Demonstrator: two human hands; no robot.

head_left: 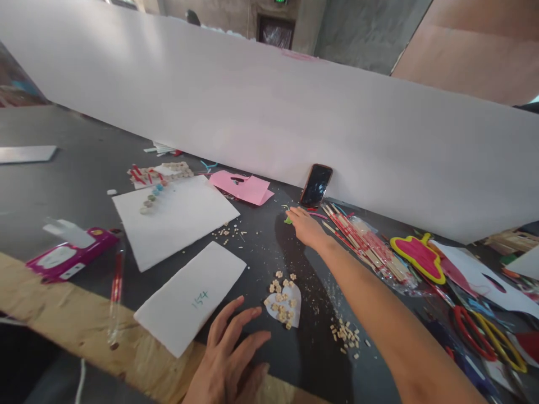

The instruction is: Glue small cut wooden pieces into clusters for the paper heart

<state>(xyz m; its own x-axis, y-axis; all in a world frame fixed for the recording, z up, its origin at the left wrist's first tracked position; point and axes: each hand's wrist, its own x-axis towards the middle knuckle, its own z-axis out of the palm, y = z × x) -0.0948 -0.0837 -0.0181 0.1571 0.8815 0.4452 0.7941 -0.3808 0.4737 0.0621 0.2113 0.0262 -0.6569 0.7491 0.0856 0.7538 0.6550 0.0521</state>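
Note:
My left hand (pixel 231 359) hovers at the near edge of the table with its fingers spread, holding nothing. Just beyond it lies a white paper shape (pixel 295 294) with small pale flower-like wooden pieces on it. My right hand (pixel 304 225) stretches far forward, fingers bent and close together. At its fingertips is a small bright green piece (pixel 288 220), mostly hidden under them. A phone (pixel 316 185) leans against the white board just beyond this hand. A heap of short cut stick bits (pixel 346 335) lies beside my right forearm.
A white foam sheet with "154" (pixel 189 300) and a larger white sheet (pixel 177 224) lie left. A purple glue gun (pixel 73 255) is at far left. Wrapped sticks (pixel 366 247), a pink-yellow shape (pixel 416 258) and scissors (pixel 474 334) crowd the right. A white board (pixel 252 106) closes the back.

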